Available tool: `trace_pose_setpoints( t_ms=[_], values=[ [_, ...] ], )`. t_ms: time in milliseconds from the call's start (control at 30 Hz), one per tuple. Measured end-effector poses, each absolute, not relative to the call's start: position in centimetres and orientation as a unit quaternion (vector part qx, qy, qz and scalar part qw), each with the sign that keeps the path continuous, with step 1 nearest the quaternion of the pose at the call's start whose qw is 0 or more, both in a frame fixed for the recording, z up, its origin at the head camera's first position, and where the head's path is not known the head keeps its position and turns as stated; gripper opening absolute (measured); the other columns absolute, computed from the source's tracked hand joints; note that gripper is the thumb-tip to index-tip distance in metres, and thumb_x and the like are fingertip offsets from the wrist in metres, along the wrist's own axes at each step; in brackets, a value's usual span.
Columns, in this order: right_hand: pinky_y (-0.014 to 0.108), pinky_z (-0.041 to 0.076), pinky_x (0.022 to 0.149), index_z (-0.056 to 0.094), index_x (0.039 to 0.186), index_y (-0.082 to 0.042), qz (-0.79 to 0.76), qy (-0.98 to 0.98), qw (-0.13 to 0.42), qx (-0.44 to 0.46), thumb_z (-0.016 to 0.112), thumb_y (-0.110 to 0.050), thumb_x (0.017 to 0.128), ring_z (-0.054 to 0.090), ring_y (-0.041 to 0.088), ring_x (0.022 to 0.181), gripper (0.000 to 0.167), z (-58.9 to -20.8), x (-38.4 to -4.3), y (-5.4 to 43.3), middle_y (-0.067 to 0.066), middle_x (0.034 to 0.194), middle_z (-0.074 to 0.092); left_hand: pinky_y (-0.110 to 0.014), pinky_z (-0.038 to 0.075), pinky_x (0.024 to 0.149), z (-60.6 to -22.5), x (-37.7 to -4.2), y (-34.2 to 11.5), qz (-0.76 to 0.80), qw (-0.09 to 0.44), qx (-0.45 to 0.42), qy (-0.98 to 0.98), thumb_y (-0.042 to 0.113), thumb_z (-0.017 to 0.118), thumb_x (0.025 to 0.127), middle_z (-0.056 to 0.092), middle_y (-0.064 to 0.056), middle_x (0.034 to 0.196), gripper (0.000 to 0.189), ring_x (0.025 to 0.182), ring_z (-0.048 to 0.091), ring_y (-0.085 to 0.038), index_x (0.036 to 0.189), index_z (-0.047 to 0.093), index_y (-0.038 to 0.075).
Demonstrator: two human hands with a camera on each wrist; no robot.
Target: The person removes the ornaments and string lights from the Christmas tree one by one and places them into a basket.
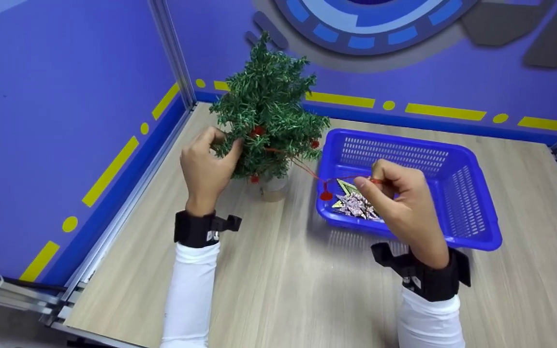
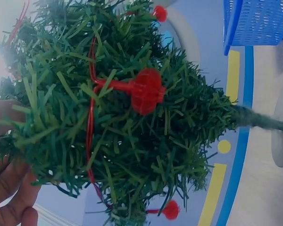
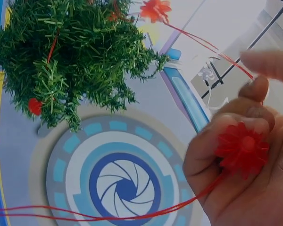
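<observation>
A small green artificial Christmas tree [image 1: 271, 89] stands at the middle back, with a red string of lights wound around it. My left hand [image 1: 207, 166] holds the tree's branches on the left side, the finger ends partly hidden by greenery. Between finger and thumb, my right hand [image 1: 402, 200] pinches the thin red wire over the basket. That wire stretches from the tree to the hand, and a red bulb [image 1: 326, 195] hangs from it. In the right wrist view a red flower-shaped bulb [image 3: 243, 149] lies against the palm. Another red bulb [image 2: 147, 92] sits among the branches.
Right of the tree, a blue plastic basket [image 1: 489, 217] holds several glittery star ornaments [image 1: 356, 205]. The tree's pale round base [image 1: 273, 189] rests on the wooden table [image 1: 278, 290]. Blue panels [image 1: 90, 96] enclose the left and back.
</observation>
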State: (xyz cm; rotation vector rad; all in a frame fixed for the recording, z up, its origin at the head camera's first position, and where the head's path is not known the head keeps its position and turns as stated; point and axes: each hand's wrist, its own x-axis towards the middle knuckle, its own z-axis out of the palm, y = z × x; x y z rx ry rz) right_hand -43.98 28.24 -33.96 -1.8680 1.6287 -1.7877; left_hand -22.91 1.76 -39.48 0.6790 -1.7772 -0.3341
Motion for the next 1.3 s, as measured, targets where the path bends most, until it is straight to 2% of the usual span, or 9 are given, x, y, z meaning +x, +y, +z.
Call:
trace_pose_setpoints(
  t_ms=[233,367,633,767,900,1033,1167,1233,1300],
  values=[
    [0.026,0.023,0.047,0.045,0.065,-0.007,-0.563,0.543,0.045,-0.621,0.063,0.006,0.095,0.032,0.008,0.050,0.037,-34.1,-44.3,27.9,-0.001,0.058,0.033,-0.039,0.046,0.065,-39.5,-23.2,2.1,-0.098,0.573,0.286,-0.762,0.027,0.079,0.086,0.065,-0.008,0.076,0.028,0.069,0.062,-0.024,0.079,0.060,0.008],
    [0.023,0.027,0.042,0.049,0.067,-0.005,-0.566,0.534,0.053,-0.626,0.058,0.004,0.098,0.037,0.007,0.046,0.034,-33.9,-44.3,27.8,-0.001,0.059,0.037,-0.038,0.049,0.067,-39.5,-23.4,2.1,-0.099,0.571,0.271,-0.769,0.028,0.080,0.086,0.069,-0.007,0.079,0.025,0.072,0.065,-0.023,0.083,0.065,0.009],
    [0.023,0.033,0.046,0.074,0.084,-0.009,-0.544,0.528,0.056,-0.650,0.051,0.001,0.102,0.039,0.008,0.050,0.030,-33.1,-44.5,29.3,-0.001,0.059,0.045,-0.040,0.049,0.070,-39.5,-24.3,2.6,-0.082,0.568,0.258,-0.777,0.027,0.080,0.085,0.069,-0.005,0.079,0.024,0.072,0.064,-0.022,0.084,0.064,0.009],
    [0.024,0.030,0.046,0.076,0.091,0.000,-0.577,0.479,0.076,-0.657,0.047,0.009,0.098,0.036,0.009,0.050,0.031,-33.0,-44.7,29.7,0.000,0.057,0.040,-0.042,0.044,0.069,-39.3,-24.6,3.1,-0.070,0.561,0.248,-0.787,0.028,0.077,0.087,0.066,-0.003,0.077,0.023,0.071,0.061,-0.021,0.084,0.063,0.011],
    [0.022,0.026,0.044,0.070,0.089,0.014,-0.673,0.392,0.081,-0.622,0.041,0.012,0.097,0.033,0.010,0.049,0.030,-32.9,-44.9,29.4,0.004,0.056,0.039,-0.039,0.044,0.068,-39.3,-24.5,3.2,-0.084,0.549,0.200,-0.807,0.042,0.074,0.089,0.065,-0.002,0.078,0.032,0.069,0.058,-0.019,0.087,0.064,0.012],
    [0.023,0.026,0.046,0.065,0.085,0.021,-0.757,0.324,0.063,-0.565,0.040,0.007,0.100,0.035,0.014,0.049,0.032,-32.5,-44.9,29.3,0.007,0.055,0.043,-0.036,0.048,0.062,-39.2,-24.1,2.6,-0.120,0.593,0.150,-0.782,0.051,0.067,0.091,0.066,-0.002,0.073,0.043,0.062,0.058,-0.018,0.082,0.068,0.010],
    [0.022,0.031,0.046,0.063,0.085,0.024,-0.796,0.285,0.060,-0.530,0.046,0.001,0.102,0.039,0.015,0.049,0.033,-32.1,-45.0,29.2,0.009,0.057,0.050,-0.029,0.046,0.063,-39.1,-23.3,1.8,-0.130,0.671,0.161,-0.713,0.033,0.067,0.093,0.065,-0.005,0.069,0.030,0.061,0.058,-0.018,0.078,0.068,0.007],
    [0.021,0.034,0.047,0.063,0.085,0.025,-0.806,0.273,0.062,-0.522,0.049,0.000,0.102,0.041,0.016,0.049,0.033,-32.0,-44.9,29.3,0.011,0.059,0.052,-0.027,0.045,0.072,-39.0,-22.9,1.4,-0.129,0.683,0.178,-0.697,0.026,0.069,0.091,0.065,-0.008,0.080,0.020,0.072,0.059,-0.021,0.087,0.070,0.007],
    [0.021,0.035,0.047,0.063,0.085,0.024,-0.813,0.261,0.060,-0.517,0.052,-0.002,0.102,0.041,0.016,0.049,0.033,-31.7,-44.5,29.3,0.011,0.059,0.054,-0.031,0.043,0.083,-39.1,-22.5,1.0,-0.125,0.680,0.189,-0.697,0.023,0.072,0.090,0.064,-0.012,0.098,0.021,0.086,0.057,-0.025,0.105,0.070,0.007]
  ],
)
